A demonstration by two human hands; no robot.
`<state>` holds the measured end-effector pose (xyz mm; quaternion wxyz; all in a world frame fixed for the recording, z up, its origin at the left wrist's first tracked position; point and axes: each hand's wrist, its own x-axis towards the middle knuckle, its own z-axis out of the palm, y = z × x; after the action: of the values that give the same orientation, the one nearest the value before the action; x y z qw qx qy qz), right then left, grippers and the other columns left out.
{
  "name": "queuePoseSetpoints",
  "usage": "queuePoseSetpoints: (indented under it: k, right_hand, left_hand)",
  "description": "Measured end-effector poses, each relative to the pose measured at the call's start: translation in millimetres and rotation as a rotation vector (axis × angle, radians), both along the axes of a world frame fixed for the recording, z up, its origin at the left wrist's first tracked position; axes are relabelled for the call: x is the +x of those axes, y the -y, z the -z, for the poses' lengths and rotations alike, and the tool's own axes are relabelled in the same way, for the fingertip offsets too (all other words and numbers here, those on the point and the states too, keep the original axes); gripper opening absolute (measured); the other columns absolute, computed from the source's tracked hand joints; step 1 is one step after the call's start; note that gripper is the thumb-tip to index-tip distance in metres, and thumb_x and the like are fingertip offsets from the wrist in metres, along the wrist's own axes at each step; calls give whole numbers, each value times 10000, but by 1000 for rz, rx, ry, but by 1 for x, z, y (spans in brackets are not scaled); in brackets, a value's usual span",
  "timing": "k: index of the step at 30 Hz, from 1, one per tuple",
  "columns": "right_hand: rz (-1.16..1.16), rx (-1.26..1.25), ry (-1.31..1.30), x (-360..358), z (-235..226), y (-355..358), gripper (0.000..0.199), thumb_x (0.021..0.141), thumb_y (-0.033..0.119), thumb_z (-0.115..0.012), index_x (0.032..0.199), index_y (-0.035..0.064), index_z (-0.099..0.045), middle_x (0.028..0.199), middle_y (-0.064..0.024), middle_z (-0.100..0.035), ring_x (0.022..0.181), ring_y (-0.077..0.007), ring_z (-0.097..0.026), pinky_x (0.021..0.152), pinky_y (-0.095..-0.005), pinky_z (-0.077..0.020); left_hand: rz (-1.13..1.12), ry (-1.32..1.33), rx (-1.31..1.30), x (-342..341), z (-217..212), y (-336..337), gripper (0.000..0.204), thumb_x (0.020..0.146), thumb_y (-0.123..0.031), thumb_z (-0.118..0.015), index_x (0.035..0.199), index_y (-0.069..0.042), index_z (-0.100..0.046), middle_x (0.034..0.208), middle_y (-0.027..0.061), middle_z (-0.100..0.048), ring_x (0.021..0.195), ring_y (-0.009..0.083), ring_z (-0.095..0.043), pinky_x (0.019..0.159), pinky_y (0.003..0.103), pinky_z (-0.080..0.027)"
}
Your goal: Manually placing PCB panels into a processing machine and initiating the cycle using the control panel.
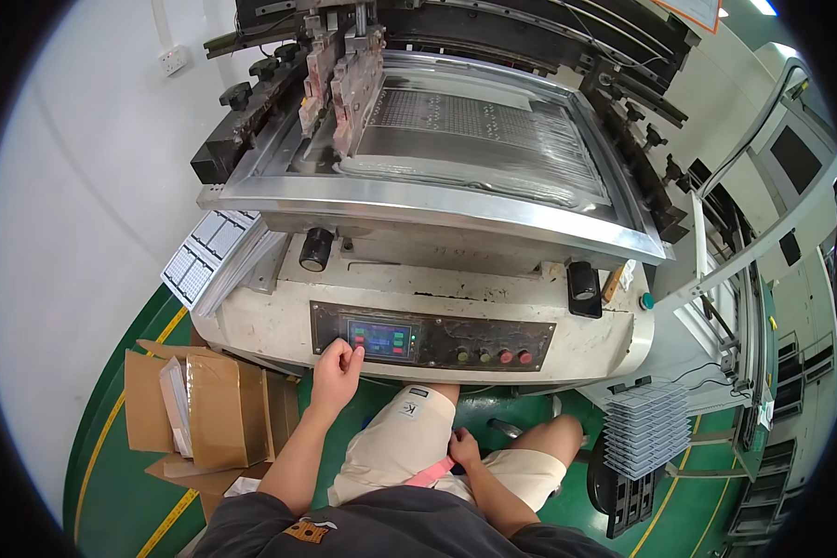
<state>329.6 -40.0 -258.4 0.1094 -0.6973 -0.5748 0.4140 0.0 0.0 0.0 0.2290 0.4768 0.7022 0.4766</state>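
Note:
My left hand is at the lower left corner of a small lit touch screen. Its fingers are curled in, with nothing seen in them, and the fingertips meet or nearly meet the screen; contact is hard to make out. The screen sits in a dark control panel on the front of a white stencil printing machine. Low by my thigh rests my right hand, fingers bent, beside a pink strip. Whether the fingers grip that strip is hidden.
Above the panel lies a metal-framed stencil with two squeegee blades over its left side. An open cardboard box stands at left, under stacked white sheets. Grey stacked trays are on a black stool at right.

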Motion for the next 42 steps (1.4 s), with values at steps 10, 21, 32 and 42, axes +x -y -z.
queuePoseSetpoints:
  k: [10, 21, 32, 42]
  right_hand:
    - [142, 301, -632, -1, -187, -22, 156, 1011, 110, -544, 1076, -18, -606, 790, -34, -634, 684, -105, -579, 629, -249, -496]
    - [-561, 813, -58, -117, -284, -70, 450, 899, 108, -653, 1342, 155, -591, 815, -126, -679, 625, -306, -653, 532, -386, -528]
    - [-574, 835, 61, -121, -283, -75, 446, 888, 121, -662, 1328, 163, -604, 707, -89, -608, 534, -285, -589, 482, -405, -495]
    - [-269, 370, -504, -79, -254, -11, 286, 968, 62, -590, 1253, 60, -621, 756, -40, -597, 592, -86, -544, 548, -240, -458]
  left_hand:
    - [250, -35, -133, 23, -22, 63, 186, 916, -136, -684, 861, -20, -550, 745, 73, -515, 643, 164, -494, 604, 293, -432]
    - [598, 105, -233, 67, -14, 78, 183, 943, -183, -654, 934, -11, -593, 840, 95, -583, 722, 206, -588, 672, 328, -489]
    - [532, 173, -221, 46, -10, 82, 184, 959, -182, -637, 943, -7, -582, 838, 77, -578, 760, 184, -594, 696, 312, -488]
    - [446, 1049, 469, 44, -92, 40, 183, 1033, -240, -454, 1086, -75, -396, 965, 95, -459, 791, 182, -513, 742, 308, -452]
